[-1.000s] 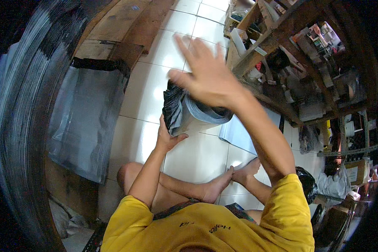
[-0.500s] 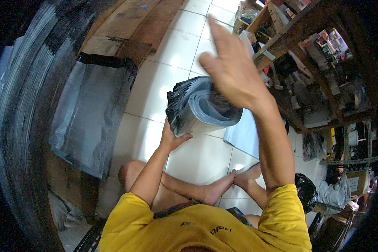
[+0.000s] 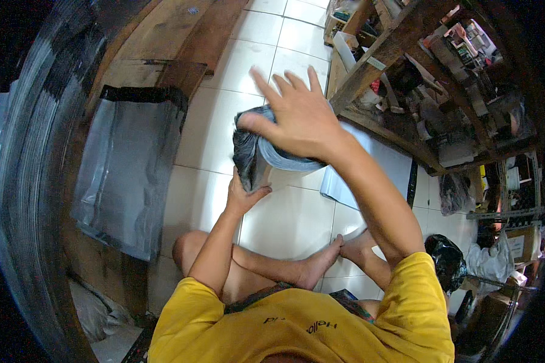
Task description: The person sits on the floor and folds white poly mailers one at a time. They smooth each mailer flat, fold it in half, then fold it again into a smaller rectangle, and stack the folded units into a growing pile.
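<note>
A thick curled roll of grey plastic mailing bags (image 3: 246,150) with crinkled black edges stands above the tiled floor in front of me. My left hand (image 3: 243,196) grips its near left side, thumb out to the right. Over the top of the roll is my right hand (image 3: 303,118), slightly blurred, its fingers spread and the palm turned down. It hides much of the roll, and whether the palm touches it I cannot tell. On the floor to the right lies a pale grey-blue plastic bag (image 3: 342,184), partly behind my right forearm.
At my left, a flat grey plastic bag (image 3: 130,175) with a black band rests on wooden boards (image 3: 163,36). A cluttered wooden shelf frame (image 3: 393,54) runs along the right. My crossed legs (image 3: 278,269) are close below the roll; a black plastic bag (image 3: 445,257) sits at the right.
My right hand has swung left and down, from beyond the roll's right side to over its top, fingers spreading. My left hand keeps its hold, and the roll has shifted slightly left.
</note>
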